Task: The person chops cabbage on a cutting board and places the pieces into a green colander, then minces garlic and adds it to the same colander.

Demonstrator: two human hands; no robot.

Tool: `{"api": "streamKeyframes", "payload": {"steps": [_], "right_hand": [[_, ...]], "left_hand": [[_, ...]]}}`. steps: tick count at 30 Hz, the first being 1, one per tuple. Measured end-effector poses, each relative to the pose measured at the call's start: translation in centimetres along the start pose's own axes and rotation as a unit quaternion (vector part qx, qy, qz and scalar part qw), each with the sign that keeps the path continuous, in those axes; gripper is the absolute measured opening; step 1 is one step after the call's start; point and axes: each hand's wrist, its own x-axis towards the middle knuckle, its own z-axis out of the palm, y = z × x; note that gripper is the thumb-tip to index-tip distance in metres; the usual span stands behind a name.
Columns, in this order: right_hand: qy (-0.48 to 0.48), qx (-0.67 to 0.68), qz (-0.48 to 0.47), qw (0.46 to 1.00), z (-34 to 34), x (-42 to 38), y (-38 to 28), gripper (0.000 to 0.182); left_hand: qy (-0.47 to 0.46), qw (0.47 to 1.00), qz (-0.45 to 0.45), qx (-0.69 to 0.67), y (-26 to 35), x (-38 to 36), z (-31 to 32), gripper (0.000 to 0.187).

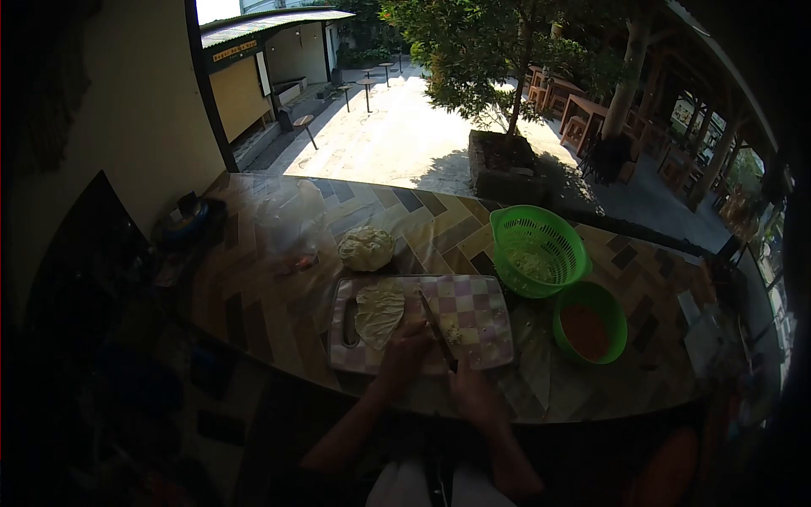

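Observation:
A checkered pink-and-white cutting board (477, 291) lies on the table in front of me. A pale cabbage piece (379, 314) rests flat on its left half. My left hand (405, 345) is at the right edge of that piece, fingers bunched on it close to the blade. In my right hand (476, 394) is the handle of a knife (436, 326), its blade angled away from me over the board. Small chopped cabbage bits (454, 335) lie right of the blade. Beyond the board sits a rounded cabbage head (367, 248).
A green colander (504, 221) with shredded pale bits stands at the board's far right. Nearer, a green bowl (621, 331) holds something orange-red. A clear plastic bag (290, 211) lies at the far left of the patterned table (279, 325). Outside are a tree (469, 63) and stools.

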Motion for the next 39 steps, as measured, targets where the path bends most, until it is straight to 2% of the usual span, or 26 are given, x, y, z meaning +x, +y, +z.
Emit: {"api": "streamKeyframes", "payload": {"steps": [5, 8, 11, 14, 15, 17, 20, 23, 26, 32, 33, 35, 39], "right_hand": [[0.032, -0.086, -0.007, 0.996, 3.0, 0.1, -0.3, 0.030], [0.015, -0.069, 0.013, 0.997, 2.1, 1.9, -0.6, 0.029], [-0.004, -0.045, -0.054, 0.998, 0.3, 3.2, 1.1, 0.031], [-0.020, -0.010, -0.068, 0.997, -1.0, 2.5, 1.8, 0.037], [-0.025, -0.012, -0.046, 0.999, -1.0, 2.0, 1.3, 0.034], [-0.036, -0.016, -0.002, 0.999, -0.5, 0.9, -0.1, 0.030], [0.032, -0.057, -0.009, 0.998, 1.6, -0.2, -0.4, 0.026], [0.058, -0.065, 0.001, 0.996, 3.7, 0.7, -0.7, 0.025], [0.020, -0.072, 0.005, 0.997, 2.5, 2.6, -1.4, 0.025], [-0.001, -0.027, -0.069, 0.997, 0.2, 2.6, 1.8, 0.032], [-0.012, -0.019, -0.045, 0.999, 0.1, 2.0, 1.4, 0.032], [-0.032, -0.005, 0.001, 0.999, 0.0, 0.8, -0.1, 0.032], [0.028, -0.033, -0.019, 0.999, 2.7, 0.0, -0.1, 0.024]], "left_hand": [[0.004, 1.000, 0.011, -0.017, 0.0, 0.2, -0.5, 0.016], [-0.002, 1.000, 0.014, -0.028, -0.6, 0.1, -0.3, 0.016], [0.000, 1.000, 0.007, -0.027, -1.0, 0.2, 0.1, 0.015], [0.006, 0.999, -0.018, -0.037, -0.8, 0.2, 0.1, 0.015], [0.008, 0.999, -0.029, -0.043, -0.8, 0.2, 0.1, 0.015], [0.013, 0.999, -0.010, -0.041, -0.9, 0.2, 0.1, 0.015], [0.023, 0.999, -0.001, -0.035, -0.4, 0.0, -0.1, 0.014], [0.017, 1.000, 0.002, -0.016, -0.6, 0.1, 0.0, 0.015], [0.018, 0.999, 0.027, 0.006, -0.5, -0.2, 0.2, 0.015], [0.012, 0.996, 0.083, 0.025, -0.5, 0.1, -0.3, 0.016], [0.013, 0.995, 0.091, 0.024, -0.5, 0.2, -0.4, 0.016], [0.014, 0.998, 0.063, 0.015, -0.6, -0.2, -0.3, 0.017], [0.013, 0.999, -0.025, -0.033, 0.8, -0.1, -0.8, 0.018]]}}
